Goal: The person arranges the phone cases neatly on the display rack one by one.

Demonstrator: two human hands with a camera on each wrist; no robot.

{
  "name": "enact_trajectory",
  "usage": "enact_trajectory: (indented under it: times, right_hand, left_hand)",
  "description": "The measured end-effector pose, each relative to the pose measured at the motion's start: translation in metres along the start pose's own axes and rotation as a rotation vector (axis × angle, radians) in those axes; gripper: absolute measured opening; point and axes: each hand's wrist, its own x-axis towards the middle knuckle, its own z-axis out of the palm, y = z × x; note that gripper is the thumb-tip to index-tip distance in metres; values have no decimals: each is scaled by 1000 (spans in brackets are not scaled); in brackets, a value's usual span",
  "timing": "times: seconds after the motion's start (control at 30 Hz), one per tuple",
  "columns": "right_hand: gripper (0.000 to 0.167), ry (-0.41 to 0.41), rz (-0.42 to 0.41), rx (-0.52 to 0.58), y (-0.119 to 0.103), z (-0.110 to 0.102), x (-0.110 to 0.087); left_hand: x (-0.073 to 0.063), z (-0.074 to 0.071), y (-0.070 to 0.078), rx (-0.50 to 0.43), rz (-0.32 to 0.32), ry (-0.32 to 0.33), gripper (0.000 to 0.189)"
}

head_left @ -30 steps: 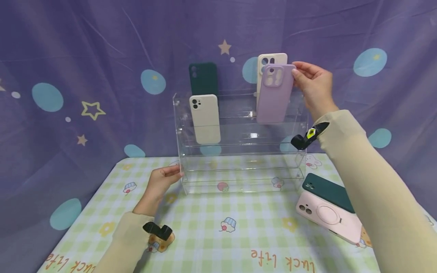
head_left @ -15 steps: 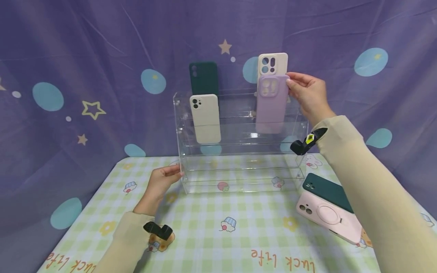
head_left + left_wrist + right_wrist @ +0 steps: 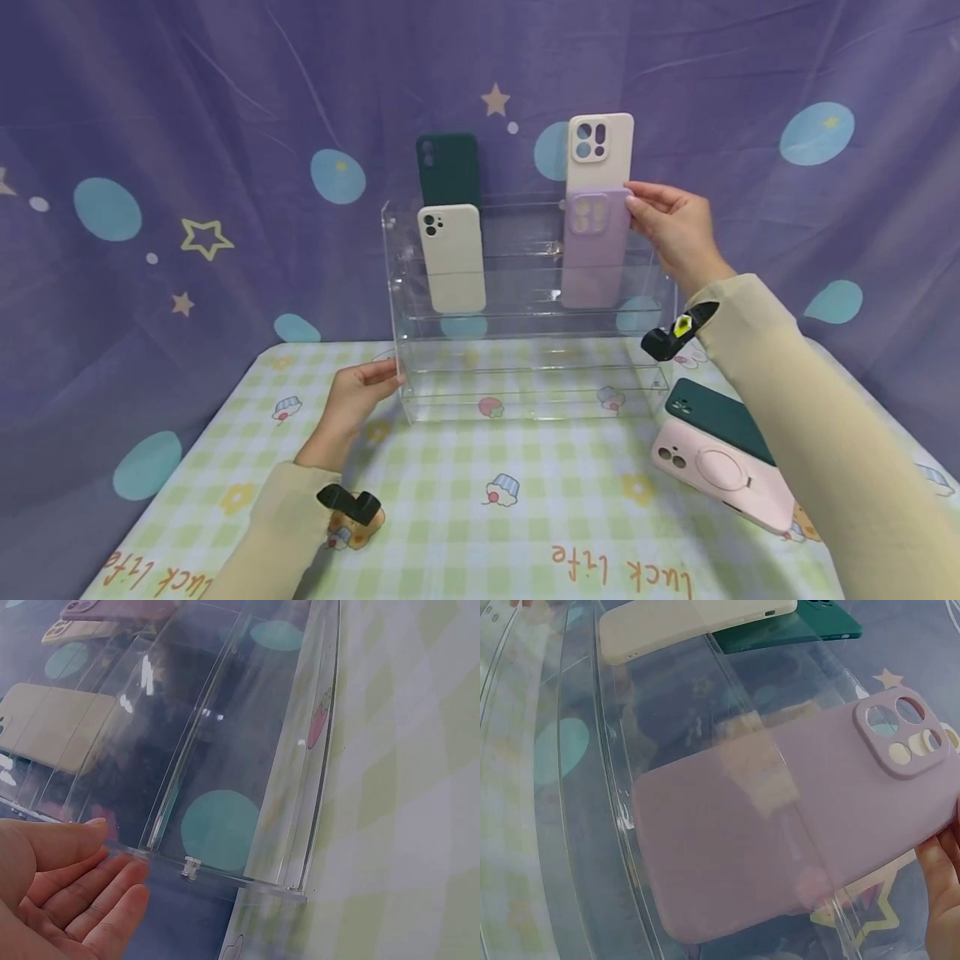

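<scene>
My right hand [image 3: 681, 229] pinches the top right corner of a lilac phone case [image 3: 597, 271]. The case stands nearly upright in a clear acrylic tiered stand [image 3: 525, 354], its lower part behind a clear strip in the right wrist view. Behind it rises a white phone case with a large camera cutout [image 3: 617, 158]. On the left of the stand, a cream phone case [image 3: 455, 262] stands before a dark green phone case [image 3: 452, 171]. Low on the stand's left side panel, the fingertips of my left hand [image 3: 356, 404] touch the edge, fingers loosely extended.
Right of the stand, a dark green phone case [image 3: 720, 421] and a pink phone case with a ring [image 3: 723, 475] lie on the checked tablecloth [image 3: 450, 533], partly under my right forearm. A purple patterned curtain [image 3: 247, 108] hangs behind.
My right hand has lowered the lilac case down and slightly left into the stand, uncovering more of the white case behind. My left hand stays at the stand's side.
</scene>
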Motion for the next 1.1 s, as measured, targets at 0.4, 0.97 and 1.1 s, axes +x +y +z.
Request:
enact_trajectory:
  times: [0.4, 0.97, 1.1]
  right_hand:
    - [23, 10, -10, -59, -3, -2, -1]
    - [37, 14, -204, -603, -8, -4, -4]
    - [36, 38, -236, -649, -7, -2, -3]
  left_hand:
    - [2, -1, -1, 16, 5, -2, 37]
    - [1, 0, -2, 9, -9, -12, 39]
    - [0, -1, -1, 1, -7, -23, 40]
